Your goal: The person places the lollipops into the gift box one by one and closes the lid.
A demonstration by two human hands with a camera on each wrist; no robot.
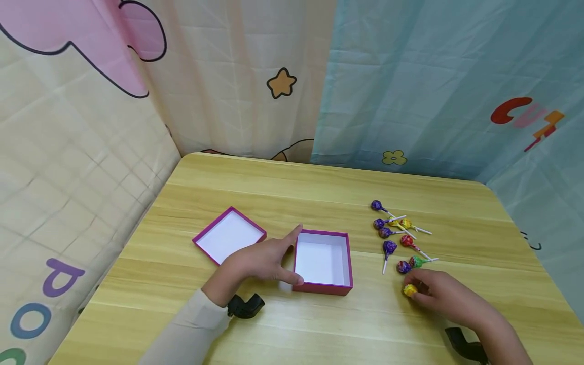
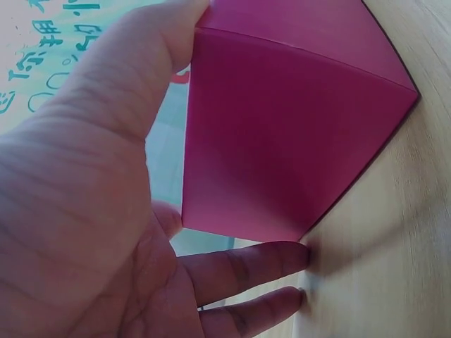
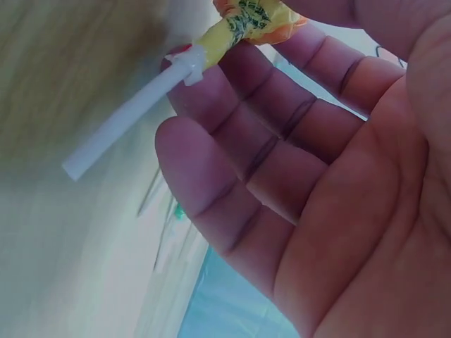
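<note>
An open-topped magenta box [image 1: 323, 290] with a white inside stands on the table. My left hand [image 1: 269, 259] spans its left side and grips it, thumb at the near corner and index finger at the far one. In the left wrist view the box's magenta wall [image 2: 282, 134] faces the palm, with two lower fingers stretched out beside it. My right hand [image 1: 444, 295] pinches a yellow-wrapped lollipop [image 1: 409, 290] by its candy end. The right wrist view shows its white stick [image 3: 127, 130] pointing away from the fingers.
Right of the box lie several lollipops: purple [image 1: 389, 247], red [image 1: 406, 241], green [image 1: 415, 261] and yellow [image 1: 406, 223] ones, some with crossing sticks. The magenta-rimmed lid [image 1: 229, 235] lies inside-up at the left, partly behind my left hand. Curtains [image 1: 237, 76] hang behind the wooden table [image 1: 283, 187].
</note>
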